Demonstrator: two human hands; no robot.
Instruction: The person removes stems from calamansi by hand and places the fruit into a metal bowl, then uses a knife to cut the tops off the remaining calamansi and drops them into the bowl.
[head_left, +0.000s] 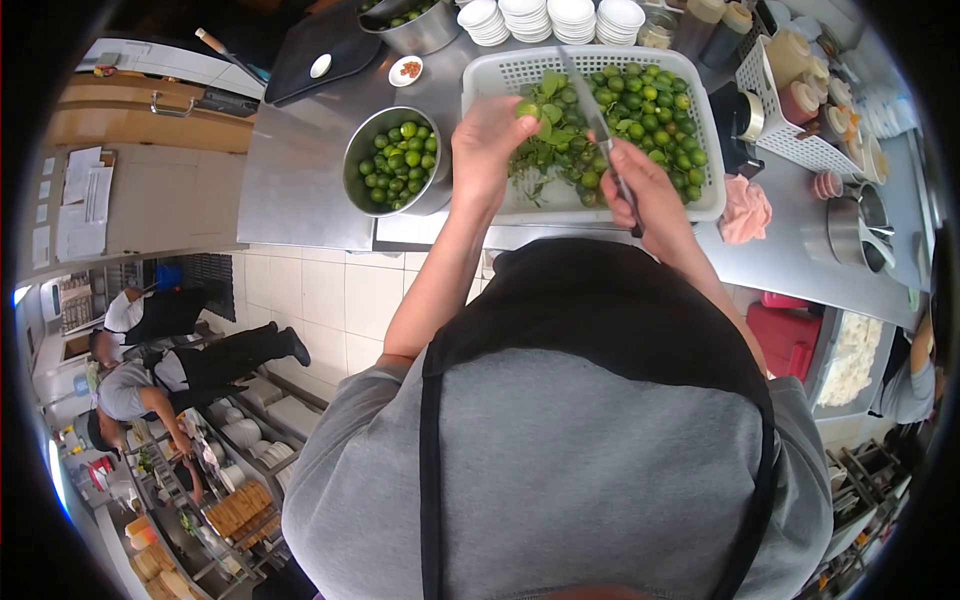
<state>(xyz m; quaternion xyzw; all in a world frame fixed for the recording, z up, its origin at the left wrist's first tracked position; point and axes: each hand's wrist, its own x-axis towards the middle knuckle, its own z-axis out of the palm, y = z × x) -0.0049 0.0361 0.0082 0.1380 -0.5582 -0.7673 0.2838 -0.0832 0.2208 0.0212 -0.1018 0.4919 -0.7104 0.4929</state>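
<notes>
My left hand (486,145) is closed on a small green lime (527,110) above the left side of a white perforated tray (714,150). In my right hand (645,185) is a knife (588,100), its blade pointing up and away over the tray. Inside the tray, many green limes (655,110) fill the right part, and leaves with thin stems (550,140) lie toward the left and middle. To the left of my left hand stands a round metal pot (352,160) holding more limes (398,160).
Behind the tray stand stacked white cups (548,22) and another metal pot (425,35). A small white dish (406,71) and a black tray (335,70) are at the back left. On the right lie a pink cloth (745,210) and a basket of bottles (800,145). Other people stand far left and right.
</notes>
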